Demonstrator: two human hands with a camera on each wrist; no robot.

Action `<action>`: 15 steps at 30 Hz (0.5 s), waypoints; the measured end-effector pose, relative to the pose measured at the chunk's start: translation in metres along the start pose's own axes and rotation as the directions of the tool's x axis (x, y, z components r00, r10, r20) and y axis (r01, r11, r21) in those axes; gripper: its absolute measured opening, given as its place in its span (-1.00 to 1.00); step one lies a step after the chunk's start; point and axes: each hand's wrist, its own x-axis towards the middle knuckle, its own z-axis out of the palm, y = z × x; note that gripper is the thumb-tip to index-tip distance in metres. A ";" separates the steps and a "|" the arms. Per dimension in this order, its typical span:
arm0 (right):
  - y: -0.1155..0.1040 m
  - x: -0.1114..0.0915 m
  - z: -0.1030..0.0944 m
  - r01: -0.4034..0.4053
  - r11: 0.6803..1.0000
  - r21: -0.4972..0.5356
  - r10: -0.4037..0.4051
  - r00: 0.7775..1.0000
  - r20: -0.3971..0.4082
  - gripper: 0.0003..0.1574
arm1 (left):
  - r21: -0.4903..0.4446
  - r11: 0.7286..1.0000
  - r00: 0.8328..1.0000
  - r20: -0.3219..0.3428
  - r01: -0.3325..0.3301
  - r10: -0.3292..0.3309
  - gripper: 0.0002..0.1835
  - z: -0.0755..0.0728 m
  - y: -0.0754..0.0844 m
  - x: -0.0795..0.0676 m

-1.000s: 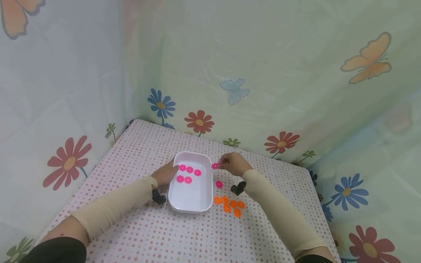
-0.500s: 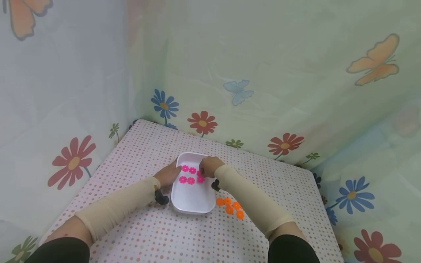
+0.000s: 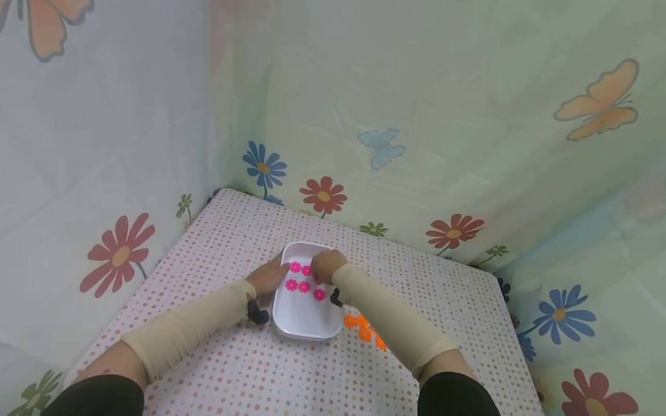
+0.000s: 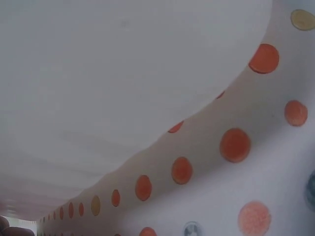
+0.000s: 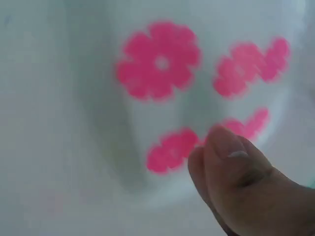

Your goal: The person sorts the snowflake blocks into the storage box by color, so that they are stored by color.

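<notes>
My left hand (image 3: 267, 276) grips the left side of a white rectangular tray (image 3: 296, 326), thumb over its rim. In the left wrist view, the tray's pale outer wall (image 4: 123, 98) fills most of the picture. Inside the tray lie several pink flower-shaped pieces (image 3: 291, 285), roughly in two rows. My right hand (image 3: 328, 266) reaches into the tray's right side. In the right wrist view, thumb and finger pinch at the edge of one pink flower piece (image 5: 170, 151); the head view hides this piece behind the hand. Another pink flower piece (image 5: 160, 61) lies loose nearby.
Several orange flower-shaped pieces (image 3: 364, 333) lie on the table right of the tray, partly covered by my right forearm (image 3: 390, 318). A dotted cloth covers the table (image 3: 234, 370). Patterned curtains (image 3: 442, 144) hang along the back and sides.
My right hand has moved left from beside the tray into it, carrying a pink flower piece. One pink piece now lies lower in the tray, below the right hand. The left hand keeps its grip.
</notes>
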 end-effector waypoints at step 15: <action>0.110 -0.055 0.073 -0.275 0.884 0.378 0.237 0.961 0.146 -0.53 | 0.049 0.998 0.999 -0.021 0.038 -0.037 -0.29 0.004 -0.001 0.004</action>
